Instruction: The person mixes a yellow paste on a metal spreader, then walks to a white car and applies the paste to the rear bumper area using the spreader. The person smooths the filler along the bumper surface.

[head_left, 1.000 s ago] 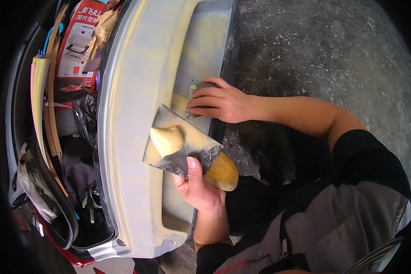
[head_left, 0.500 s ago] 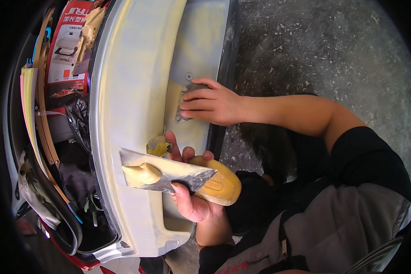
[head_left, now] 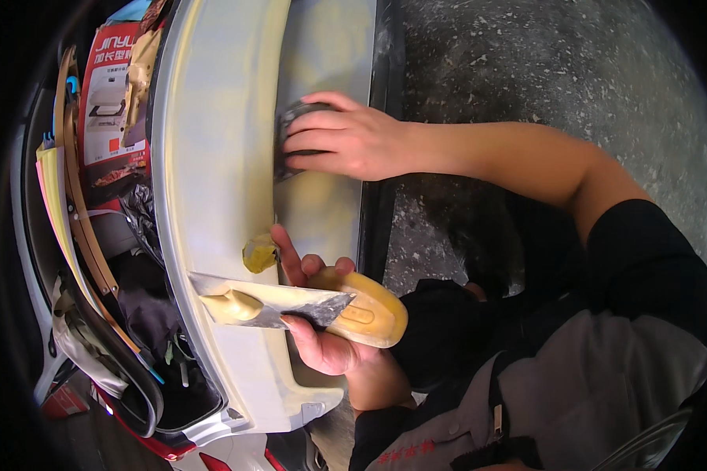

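Note:
My left hand (head_left: 330,349) is palm up and closed on a metal putty scraper (head_left: 279,297), its thumb over the blade. A pale yellow blob of putty (head_left: 234,306) sits toward the blade's far end. A rounded yellow piece (head_left: 375,310) lies under the other end, in the same hand; whether it is joined to the blade I cannot tell. Beside my raised index finger is a small crumpled yellow thing (head_left: 259,253). Higher up, my right hand (head_left: 346,140) presses a dark flat spreader (head_left: 287,129) against the grey-and-yellow car panel (head_left: 224,141); its thumb is hidden.
Left of the panel is an open car compartment with a red and white box (head_left: 114,102), a black plastic bag (head_left: 140,208) and long curved strips (head_left: 75,169). A black edge trim (head_left: 382,94) runs along the panel's right side. Beyond lies speckled grey floor (head_left: 526,71).
My right hand has slid up and slightly left along the panel with the spreader, now turned more steeply. My left hand keeps its hold on the scraper; the view has shifted a little.

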